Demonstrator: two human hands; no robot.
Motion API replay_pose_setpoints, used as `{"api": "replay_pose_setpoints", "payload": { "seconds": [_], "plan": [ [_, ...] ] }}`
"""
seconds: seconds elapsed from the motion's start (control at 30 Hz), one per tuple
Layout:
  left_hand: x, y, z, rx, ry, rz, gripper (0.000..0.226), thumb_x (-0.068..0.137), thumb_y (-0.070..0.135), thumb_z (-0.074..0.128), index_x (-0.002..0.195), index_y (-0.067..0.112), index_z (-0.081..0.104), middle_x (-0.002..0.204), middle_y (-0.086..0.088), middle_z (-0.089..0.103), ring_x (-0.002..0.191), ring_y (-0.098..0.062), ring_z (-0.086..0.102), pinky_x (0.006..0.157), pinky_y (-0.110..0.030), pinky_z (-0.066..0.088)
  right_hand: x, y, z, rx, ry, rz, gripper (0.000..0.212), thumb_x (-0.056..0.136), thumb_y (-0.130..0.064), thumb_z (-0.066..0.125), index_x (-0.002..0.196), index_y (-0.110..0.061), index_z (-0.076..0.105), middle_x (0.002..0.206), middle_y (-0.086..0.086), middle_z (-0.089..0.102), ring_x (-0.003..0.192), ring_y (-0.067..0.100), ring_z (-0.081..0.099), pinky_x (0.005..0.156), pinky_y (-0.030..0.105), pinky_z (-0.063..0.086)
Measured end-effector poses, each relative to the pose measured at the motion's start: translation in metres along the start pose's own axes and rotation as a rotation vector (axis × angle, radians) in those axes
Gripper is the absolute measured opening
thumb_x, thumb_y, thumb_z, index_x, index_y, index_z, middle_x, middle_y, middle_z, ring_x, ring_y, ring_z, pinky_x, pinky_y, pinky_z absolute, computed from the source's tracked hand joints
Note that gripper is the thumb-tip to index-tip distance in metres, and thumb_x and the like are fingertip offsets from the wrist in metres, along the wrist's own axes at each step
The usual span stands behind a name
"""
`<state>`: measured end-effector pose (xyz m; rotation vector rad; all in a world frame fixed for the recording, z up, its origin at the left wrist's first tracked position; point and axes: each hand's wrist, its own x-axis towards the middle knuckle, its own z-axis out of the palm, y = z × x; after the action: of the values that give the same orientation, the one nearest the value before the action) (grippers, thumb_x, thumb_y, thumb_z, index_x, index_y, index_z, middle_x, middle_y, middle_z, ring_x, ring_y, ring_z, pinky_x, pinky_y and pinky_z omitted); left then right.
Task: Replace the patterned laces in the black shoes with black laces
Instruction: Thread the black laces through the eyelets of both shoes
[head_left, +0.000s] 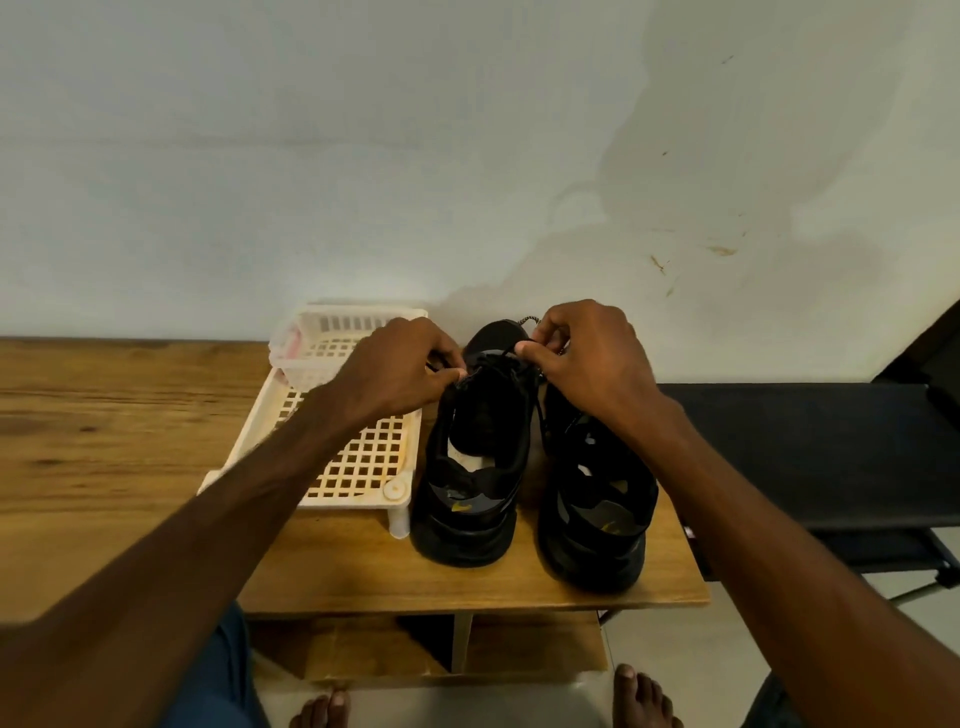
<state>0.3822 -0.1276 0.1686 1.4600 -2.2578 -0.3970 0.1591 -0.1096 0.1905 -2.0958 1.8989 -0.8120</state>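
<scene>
Between your hands stands the left black shoe (467, 499), your left hand (400, 369) pinching its eyelet edge and your right hand (587, 358) pinching the patterned lace (529, 319), so the swap looks barely begun, with the right black shoe (597, 519) still waiting.

No legible txt or nos.; yellow heel marks (460, 506) on black shoes (462, 540) too blurry to read.

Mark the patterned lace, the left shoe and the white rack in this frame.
patterned lace (528, 318), head view, on the speckled loop above the shoe's toe.
left shoe (467, 525), head view, on its heel.
white rack (348, 500), head view, on its front rim.
</scene>
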Motion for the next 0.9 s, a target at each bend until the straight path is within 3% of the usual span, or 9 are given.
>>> {"api": "replay_pose_setpoints", "payload": {
  "seconds": [0.13,0.3,0.43,0.47,0.53,0.57,0.63,0.77,0.9],
  "plan": [
    [0.001,0.001,-0.005,-0.075,0.079,-0.059,0.011,0.090,0.033,0.073,0.080,0.030,0.079,0.072,0.019,0.070,0.074,0.002,0.066,0.080,-0.034,0.057,-0.002,-0.002,0.001,0.102,-0.060,0.016,0.014,0.087,-0.034,0.080,0.086,-0.021,0.077,0.068,-0.009,0.068,0.064,0.004,0.065,0.067,0.021,0.051],
    [-0.002,0.017,-0.012,-0.257,0.130,-0.072,0.019,0.098,0.022,0.064,0.088,0.020,0.080,0.076,0.013,0.076,0.067,0.012,0.063,0.075,-0.019,0.045,-0.010,-0.010,0.006,0.118,-0.188,0.011,0.023,0.085,-0.034,0.083,0.099,-0.019,0.074,0.080,-0.008,0.071,0.071,0.002,0.067,0.061,0.010,0.045],
    [-0.002,0.014,-0.022,-0.507,0.309,-0.146,0.021,0.100,0.021,0.060,0.089,0.019,0.078,0.083,0.007,0.079,0.089,0.000,0.071,0.098,-0.031,0.051,-0.015,-0.015,0.005,0.094,-0.259,0.043,0.045,0.079,-0.030,0.088,0.115,-0.016,0.065,0.083,-0.005,0.068,0.073,0.005,0.065,0.063,0.017,0.048],
    [-0.002,0.013,-0.025,-0.573,0.342,-0.178,0.022,0.100,0.020,0.059,0.088,0.020,0.077,0.085,0.005,0.079,0.088,0.001,0.071,0.095,-0.030,0.051,-0.016,-0.016,0.004,0.083,-0.268,0.057,0.044,0.080,-0.026,0.087,0.116,-0.015,0.064,0.084,-0.003,0.068,0.071,0.006,0.065,0.063,0.019,0.051],
    [-0.002,0.014,-0.026,-0.684,0.366,-0.237,0.024,0.102,0.019,0.056,0.088,0.015,0.076,0.088,0.001,0.079,0.065,0.005,0.062,0.073,-0.023,0.047,-0.016,-0.016,0.003,0.066,-0.268,0.087,0.038,0.083,-0.017,0.084,0.115,-0.013,0.064,0.086,0.001,0.069,0.069,0.011,0.067,0.068,0.027,0.059],
    [-0.002,0.015,-0.026,-0.723,0.363,-0.267,0.024,0.103,0.019,0.055,0.090,0.012,0.075,0.089,0.000,0.079,0.055,0.001,0.052,0.062,-0.021,0.040,-0.015,-0.015,0.003,0.067,-0.263,0.102,0.037,0.084,-0.015,0.083,0.116,-0.012,0.064,0.087,0.003,0.070,0.071,0.014,0.068,0.072,0.030,0.062],
    [-0.002,0.017,-0.025,-0.789,0.337,-0.318,0.024,0.103,0.018,0.055,0.093,0.007,0.073,0.089,-0.002,0.080,0.054,-0.009,0.038,0.052,-0.021,0.032,-0.015,-0.014,0.003,0.086,-0.248,0.125,0.039,0.083,-0.012,0.083,0.118,-0.012,0.063,0.090,0.005,0.071,0.074,0.017,0.070,0.077,0.035,0.063],
    [-0.002,0.017,-0.026,-0.828,0.300,-0.407,0.025,0.102,0.017,0.054,0.090,0.002,0.069,0.087,-0.005,0.079,0.054,-0.009,0.039,0.049,-0.019,0.035,-0.014,-0.012,0.003,0.112,-0.221,0.126,0.040,0.082,-0.013,0.084,0.117,-0.012,0.065,0.097,0.006,0.072,0.076,0.017,0.070,0.080,0.033,0.062],
    [-0.001,0.014,-0.027,-0.753,0.304,-0.421,0.029,0.098,0.017,0.052,0.086,-0.005,0.066,0.081,-0.005,0.079,0.050,-0.007,0.044,0.053,-0.022,0.041,-0.013,-0.008,0.000,0.126,-0.247,0.127,0.041,0.083,-0.017,0.084,0.119,-0.013,0.063,0.088,0.003,0.072,0.068,0.014,0.070,0.076,0.032,0.063]
  ]
}}
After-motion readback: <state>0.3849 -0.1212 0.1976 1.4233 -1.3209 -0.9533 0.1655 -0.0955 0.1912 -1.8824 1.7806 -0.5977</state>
